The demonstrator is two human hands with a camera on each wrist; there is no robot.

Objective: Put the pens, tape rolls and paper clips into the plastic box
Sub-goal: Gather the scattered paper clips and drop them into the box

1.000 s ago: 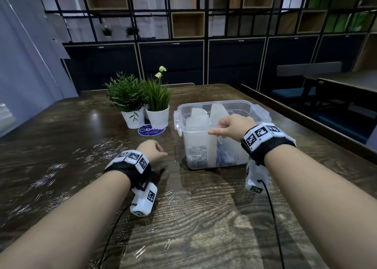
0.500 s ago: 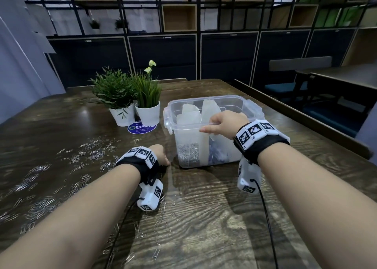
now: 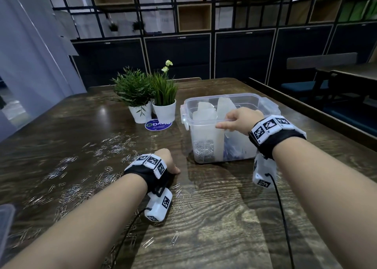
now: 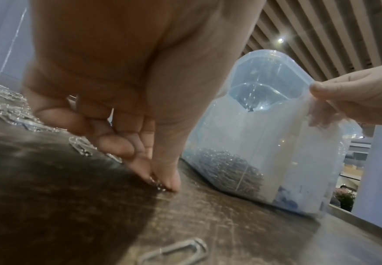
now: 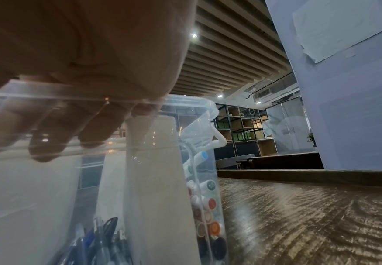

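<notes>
Nearest to me, loose silver wire paper clips (image 3: 85,179) are lying scattered across the near and left stretches of the dark wood-grain bench (image 3: 224,217), with a few strays close to the near edge. I am working my left hand (image 3: 163,162) down among them: in the left wrist view its grip is pinching, thumb and forefinger tips (image 4: 162,181) meeting on the bench surface around what looks like a small clip or two, though I cannot make out how many.

Just beyond, toward the middle of the bench, the clear lidless plastic box (image 3: 271,109) is standing upright. My right hand (image 3: 240,120) is steadying it, fingers (image 5: 94,132) hooking over the near rim and dipping inside, thumb outside, so that grip is grasping the box wall itself.

Inside, pale translucent dividers (image 3: 222,113) are splitting the box into compartments. A heap of clips (image 3: 204,150) is already sitting in the left one, blue and black pens (image 5: 99,236) are standing in the next, and colour-capped markers (image 5: 210,202) are stacked at the right end. I cannot see any tape rolls anywhere.

I judge the pens done and the clips only partly gathered; many are waiting on the bench.

Farther back, two small green plants in white pots (image 3: 153,109) are standing beside a round blue sticker (image 3: 158,125).
</notes>
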